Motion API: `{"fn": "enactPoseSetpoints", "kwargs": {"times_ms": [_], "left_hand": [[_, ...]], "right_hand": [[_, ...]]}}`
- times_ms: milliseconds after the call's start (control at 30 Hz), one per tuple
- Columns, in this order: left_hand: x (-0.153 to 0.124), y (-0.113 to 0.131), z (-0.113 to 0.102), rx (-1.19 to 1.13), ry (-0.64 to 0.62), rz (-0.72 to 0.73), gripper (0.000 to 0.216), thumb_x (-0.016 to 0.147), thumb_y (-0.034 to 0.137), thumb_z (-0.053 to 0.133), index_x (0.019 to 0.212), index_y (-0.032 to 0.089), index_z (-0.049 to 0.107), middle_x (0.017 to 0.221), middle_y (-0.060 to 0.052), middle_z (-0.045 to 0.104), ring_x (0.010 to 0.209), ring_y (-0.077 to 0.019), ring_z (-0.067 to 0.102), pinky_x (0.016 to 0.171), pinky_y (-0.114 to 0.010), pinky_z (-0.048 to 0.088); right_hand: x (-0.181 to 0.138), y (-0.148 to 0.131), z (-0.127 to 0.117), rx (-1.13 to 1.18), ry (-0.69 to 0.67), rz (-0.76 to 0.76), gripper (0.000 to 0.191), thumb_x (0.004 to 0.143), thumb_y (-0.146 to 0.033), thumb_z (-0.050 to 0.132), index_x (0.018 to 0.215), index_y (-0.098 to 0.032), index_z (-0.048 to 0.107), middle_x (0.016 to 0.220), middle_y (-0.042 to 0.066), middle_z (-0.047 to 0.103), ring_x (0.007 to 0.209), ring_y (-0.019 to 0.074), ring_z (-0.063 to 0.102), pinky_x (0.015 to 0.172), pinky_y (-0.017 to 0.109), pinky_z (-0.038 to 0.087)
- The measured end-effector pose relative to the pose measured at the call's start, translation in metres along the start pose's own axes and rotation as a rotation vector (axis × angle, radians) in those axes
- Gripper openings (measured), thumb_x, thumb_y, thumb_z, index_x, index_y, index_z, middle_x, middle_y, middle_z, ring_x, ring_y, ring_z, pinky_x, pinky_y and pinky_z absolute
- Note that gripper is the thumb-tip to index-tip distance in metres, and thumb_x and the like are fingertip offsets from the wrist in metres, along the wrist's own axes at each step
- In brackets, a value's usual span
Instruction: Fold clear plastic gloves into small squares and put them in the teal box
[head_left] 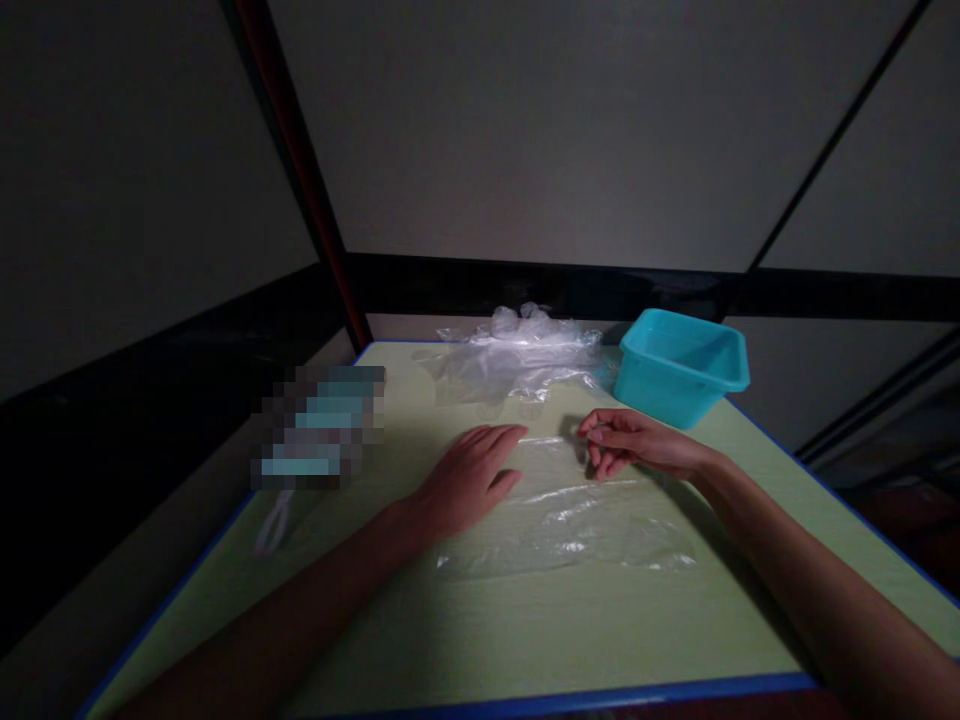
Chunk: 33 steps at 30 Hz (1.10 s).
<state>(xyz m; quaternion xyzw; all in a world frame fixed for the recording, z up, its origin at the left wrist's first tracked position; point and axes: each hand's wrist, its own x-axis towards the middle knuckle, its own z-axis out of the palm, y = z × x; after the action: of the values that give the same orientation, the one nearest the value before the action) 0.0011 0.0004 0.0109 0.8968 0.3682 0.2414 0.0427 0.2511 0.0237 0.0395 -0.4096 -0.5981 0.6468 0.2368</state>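
Note:
A clear plastic bag [570,530] lies spread on the light green table, partly creased and shiny. My left hand [472,475] rests flat at the bag's left side, its fingers stretched out and the thumb apart. Over the bag's upper right part is my right hand [619,443], with curled fingers and the thumb pressed near the index finger. Whether anything thin is pinched there is too small to make out. Beyond both hands sits a crumpled pile of clear plastic bags [517,355].
A turquoise plastic basin [667,380] stands at the table's back right. On the left lies a pixelated item [322,430] with a whitish loop [274,525] beside it. The table [480,640] has a blue edge, and pale wall panels [540,150] rise behind it.

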Motion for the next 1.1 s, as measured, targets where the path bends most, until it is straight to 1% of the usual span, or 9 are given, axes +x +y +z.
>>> {"fn": "enactPoseSetpoints", "kwargs": {"times_ms": [67, 200, 267, 333, 500, 700, 833, 933, 1100], "left_hand": [[-0.001, 0.003, -0.004, -0.029, -0.018, 0.057, 0.038, 0.08, 0.016, 0.05, 0.118, 0.014, 0.043, 0.122, -0.009, 0.049, 0.111, -0.0194, 0.044, 0.096, -0.035, 0.034], [-0.003, 0.013, -0.01, -0.084, -0.138, 0.25, 0.031, 0.083, 0.019, 0.047, 0.113, 0.014, 0.049, 0.123, -0.009, 0.049, 0.113, -0.0185, 0.044, 0.098, -0.033, 0.032], [-0.003, 0.016, -0.011, -0.102, -0.192, 0.32, 0.028, 0.083, 0.019, 0.047, 0.111, 0.015, 0.051, 0.123, -0.009, 0.049, 0.113, -0.0184, 0.045, 0.099, -0.034, 0.032], [-0.003, 0.017, -0.011, -0.11, -0.225, 0.351, 0.028, 0.084, 0.019, 0.047, 0.111, 0.015, 0.052, 0.123, -0.009, 0.05, 0.113, -0.0186, 0.045, 0.098, -0.034, 0.032], [-0.003, 0.016, -0.01, -0.111, -0.246, 0.358, 0.031, 0.083, 0.019, 0.047, 0.114, 0.015, 0.05, 0.123, -0.009, 0.05, 0.114, -0.0188, 0.044, 0.098, -0.035, 0.032], [-0.004, 0.019, -0.011, -0.106, -0.241, 0.347, 0.03, 0.083, 0.019, 0.048, 0.113, 0.016, 0.051, 0.123, -0.009, 0.05, 0.113, -0.0188, 0.045, 0.097, -0.034, 0.033], [-0.004, 0.02, -0.013, -0.094, -0.2, 0.355, 0.025, 0.083, 0.019, 0.047, 0.107, 0.015, 0.055, 0.119, -0.01, 0.053, 0.11, -0.0192, 0.047, 0.096, -0.034, 0.033], [-0.005, 0.019, -0.012, -0.114, -0.144, 0.391, 0.023, 0.085, 0.017, 0.043, 0.104, 0.014, 0.055, 0.111, -0.009, 0.058, 0.106, -0.018, 0.05, 0.096, -0.034, 0.034], [-0.007, 0.017, -0.01, -0.123, -0.077, 0.431, 0.021, 0.085, 0.014, 0.04, 0.099, 0.015, 0.056, 0.098, -0.006, 0.064, 0.093, -0.015, 0.056, 0.096, -0.035, 0.033]], "right_hand": [[0.002, 0.0, -0.003, 0.014, 0.115, -0.05, 0.026, 0.075, -0.036, 0.06, 0.087, -0.017, 0.048, 0.065, -0.002, 0.06, 0.053, 0.0092, 0.06, 0.051, 0.02, 0.047], [0.004, 0.0, -0.012, -0.082, 0.399, -0.157, 0.028, 0.073, -0.041, 0.059, 0.082, -0.017, 0.048, 0.063, 0.0, 0.062, 0.052, 0.0109, 0.059, 0.051, 0.022, 0.046], [0.004, -0.001, -0.017, -0.154, 0.488, -0.195, 0.031, 0.072, -0.046, 0.058, 0.078, -0.017, 0.049, 0.063, 0.002, 0.063, 0.054, 0.0127, 0.06, 0.053, 0.024, 0.046], [0.003, -0.002, -0.02, -0.199, 0.522, -0.21, 0.035, 0.071, -0.051, 0.057, 0.075, -0.017, 0.05, 0.063, 0.004, 0.064, 0.056, 0.0138, 0.06, 0.053, 0.025, 0.045], [0.005, 0.001, -0.022, -0.296, 0.533, -0.215, 0.04, 0.07, -0.057, 0.055, 0.072, -0.017, 0.051, 0.062, 0.006, 0.066, 0.056, 0.0158, 0.061, 0.054, 0.026, 0.046], [0.005, 0.005, -0.02, -0.454, 0.475, -0.244, 0.037, 0.076, -0.053, 0.049, 0.068, -0.017, 0.055, 0.064, 0.005, 0.066, 0.061, 0.0191, 0.062, 0.059, 0.03, 0.046], [-0.001, 0.001, -0.016, -0.673, 0.379, -0.306, 0.037, 0.082, -0.048, 0.042, 0.072, -0.017, 0.061, 0.074, 0.006, 0.067, 0.07, 0.0204, 0.061, 0.068, 0.03, 0.043], [-0.004, -0.002, -0.013, -0.878, 0.299, -0.326, 0.041, 0.087, -0.044, 0.034, 0.08, -0.017, 0.063, 0.081, 0.006, 0.067, 0.073, 0.0201, 0.06, 0.068, 0.03, 0.043], [-0.004, 0.0, -0.013, -0.938, 0.242, -0.322, 0.043, 0.088, -0.043, 0.032, 0.085, -0.017, 0.065, 0.085, 0.006, 0.067, 0.076, 0.0202, 0.06, 0.071, 0.031, 0.043]]}}
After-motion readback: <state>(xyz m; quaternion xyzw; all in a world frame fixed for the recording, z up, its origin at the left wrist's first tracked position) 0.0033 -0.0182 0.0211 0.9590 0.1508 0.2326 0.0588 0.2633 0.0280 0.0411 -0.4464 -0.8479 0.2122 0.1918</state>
